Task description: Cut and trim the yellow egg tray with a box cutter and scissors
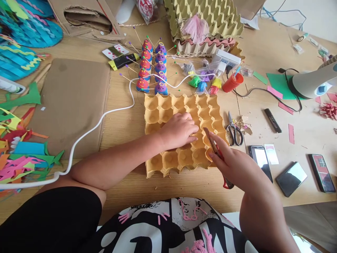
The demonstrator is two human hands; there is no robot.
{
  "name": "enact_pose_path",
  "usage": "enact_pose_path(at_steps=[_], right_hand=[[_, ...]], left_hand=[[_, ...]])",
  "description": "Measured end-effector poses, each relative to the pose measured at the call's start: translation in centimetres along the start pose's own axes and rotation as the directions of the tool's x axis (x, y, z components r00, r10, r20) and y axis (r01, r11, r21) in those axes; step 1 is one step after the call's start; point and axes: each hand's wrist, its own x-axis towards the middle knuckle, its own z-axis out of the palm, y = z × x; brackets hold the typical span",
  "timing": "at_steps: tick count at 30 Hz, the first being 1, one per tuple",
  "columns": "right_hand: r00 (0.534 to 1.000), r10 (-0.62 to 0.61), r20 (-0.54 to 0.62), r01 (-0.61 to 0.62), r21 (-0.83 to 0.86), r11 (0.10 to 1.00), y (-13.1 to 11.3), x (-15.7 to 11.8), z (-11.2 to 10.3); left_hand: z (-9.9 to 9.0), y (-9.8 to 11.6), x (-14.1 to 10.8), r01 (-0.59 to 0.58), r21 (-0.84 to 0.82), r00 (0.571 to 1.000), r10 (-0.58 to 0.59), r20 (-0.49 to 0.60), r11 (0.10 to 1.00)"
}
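Note:
A yellow cardboard egg tray [181,160] lies on the table in front of me. My left hand [181,130] rests across its middle, the fingers curled down over the raised peaks and pressing on it. On the tray's right side, my right hand [229,160] is closed around a utility knife [216,150] with red on its handle. The blade points up and left, close to the tray cups; whether it touches the cardboard I cannot tell. A pair of scissors [233,130] with black handles lies just right of the tray.
Two rows of painted egg-cup figures [144,65] stand behind the tray. A white cable [100,121] crosses the left side over a cardboard sheet [71,102]. More egg trays [207,17] are stacked at the back. Phones [322,172], a red cup [232,82] and paper scraps [23,163] lie around.

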Motion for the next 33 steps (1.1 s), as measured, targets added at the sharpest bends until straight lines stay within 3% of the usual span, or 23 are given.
enact_pose_path(at_steps=[6,12,16,20,24,29,33], right_hand=[[0.969,0.027,-0.247,0.07,0.374,0.925,2.1,0.0,0.6],[0.924,0.015,-0.383,0.265,0.665,0.699,1.9,2.8,2.4],[0.933,0.107,-0.344,0.224,0.786,0.576,2.5,3.4,2.4],[0.971,0.029,-0.237,0.201,0.879,0.432,3.5,3.0,1.7],[0.953,0.026,-0.303,0.263,0.863,0.431,4.2,3.4,2.4],[0.815,0.167,-0.556,0.436,0.776,0.456,4.4,4.4,4.2],[0.806,0.223,-0.548,0.404,0.785,0.469,3.9,4.3,4.5]], left_hand=[[-0.2,0.2,0.0,0.027,-0.025,1.0,-0.027,0.004,0.999],[-0.2,0.1,-0.1,0.019,-0.013,1.0,-0.019,-0.009,1.0],[-0.1,0.1,-0.1,0.006,-0.011,1.0,-0.006,-0.015,1.0],[0.0,0.1,-0.1,0.006,0.001,1.0,-0.006,-0.022,1.0],[-0.1,0.1,-0.1,0.007,-0.006,1.0,-0.008,-0.015,1.0],[-0.3,0.2,-0.1,0.014,-0.012,1.0,-0.014,-0.004,1.0],[-0.4,0.2,-0.2,0.031,-0.001,0.999,-0.031,0.017,1.0]])
